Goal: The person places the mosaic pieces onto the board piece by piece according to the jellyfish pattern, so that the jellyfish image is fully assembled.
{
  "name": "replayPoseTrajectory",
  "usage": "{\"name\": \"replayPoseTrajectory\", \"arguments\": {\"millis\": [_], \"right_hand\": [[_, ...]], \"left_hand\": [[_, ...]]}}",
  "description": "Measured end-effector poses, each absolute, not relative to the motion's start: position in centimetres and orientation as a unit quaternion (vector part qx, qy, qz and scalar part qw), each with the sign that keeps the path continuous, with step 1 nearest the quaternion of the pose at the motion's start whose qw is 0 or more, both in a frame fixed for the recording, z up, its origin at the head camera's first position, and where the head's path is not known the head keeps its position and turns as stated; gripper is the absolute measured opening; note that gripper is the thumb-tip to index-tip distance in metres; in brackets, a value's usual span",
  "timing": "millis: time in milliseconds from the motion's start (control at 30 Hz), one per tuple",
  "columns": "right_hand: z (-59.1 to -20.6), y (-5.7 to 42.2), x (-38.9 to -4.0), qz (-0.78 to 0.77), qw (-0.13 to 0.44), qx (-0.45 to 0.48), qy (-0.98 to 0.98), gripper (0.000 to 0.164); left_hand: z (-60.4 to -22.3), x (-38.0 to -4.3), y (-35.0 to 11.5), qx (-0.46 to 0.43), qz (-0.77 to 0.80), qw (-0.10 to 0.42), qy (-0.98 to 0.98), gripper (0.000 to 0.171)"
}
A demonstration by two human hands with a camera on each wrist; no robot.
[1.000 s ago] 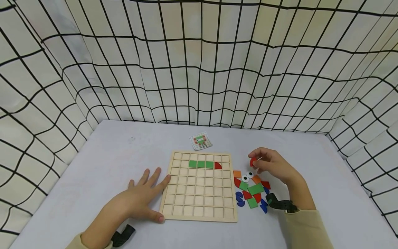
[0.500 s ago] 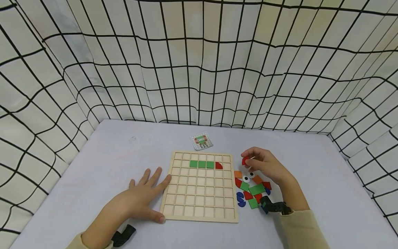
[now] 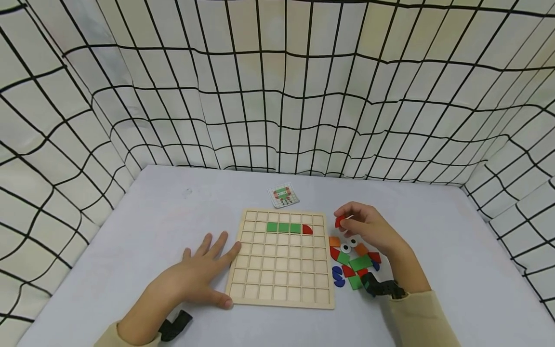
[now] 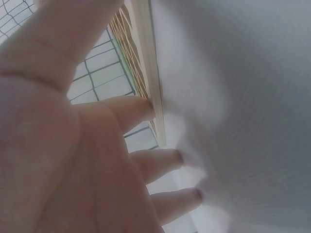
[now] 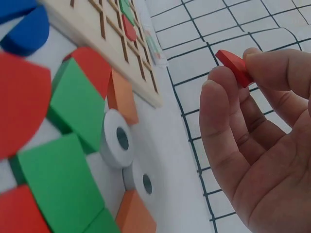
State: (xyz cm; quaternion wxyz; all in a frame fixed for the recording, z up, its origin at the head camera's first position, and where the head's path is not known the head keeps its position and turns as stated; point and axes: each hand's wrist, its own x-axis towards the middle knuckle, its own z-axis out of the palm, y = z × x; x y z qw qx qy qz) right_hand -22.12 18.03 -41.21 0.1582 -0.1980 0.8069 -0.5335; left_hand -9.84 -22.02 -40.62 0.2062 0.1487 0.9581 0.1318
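A wooden grid board (image 3: 281,279) lies on the table, with three green squares (image 3: 284,228) and a red quarter-circle piece (image 3: 307,229) in one of its upper rows. My left hand (image 3: 197,277) rests with spread fingers against the board's left edge; in the left wrist view its thumb and a finger touch the wooden rim (image 4: 148,63). Above the table, right of the board, my right hand (image 3: 368,229) pinches a small red piece (image 5: 235,67) between thumb and fingertips. The held piece's full outline is partly covered by the fingers.
Loose pieces lie right of the board: green blocks (image 3: 361,262), orange blocks (image 3: 334,241), blue half-rounds (image 3: 337,273), red pieces (image 3: 348,271) and two white eye discs (image 3: 345,248). A printed pattern card (image 3: 283,195) lies behind the board. Black netting (image 3: 282,91) surrounds the table.
My right hand has moved a little left toward the board with the red piece. The left hand stays at the board's edge. The head view has shifted slightly.
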Motion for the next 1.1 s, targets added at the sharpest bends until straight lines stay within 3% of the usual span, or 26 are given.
{"name": "replayPoseTrajectory", "arguments": {"millis": [1100], "right_hand": [[-40.9,7.4,-23.0,-0.53,0.231,-0.235,0.781,0.017]], "left_hand": [[-40.3,-9.8,-21.9,0.151,0.126,0.21,0.958,0.121]]}}
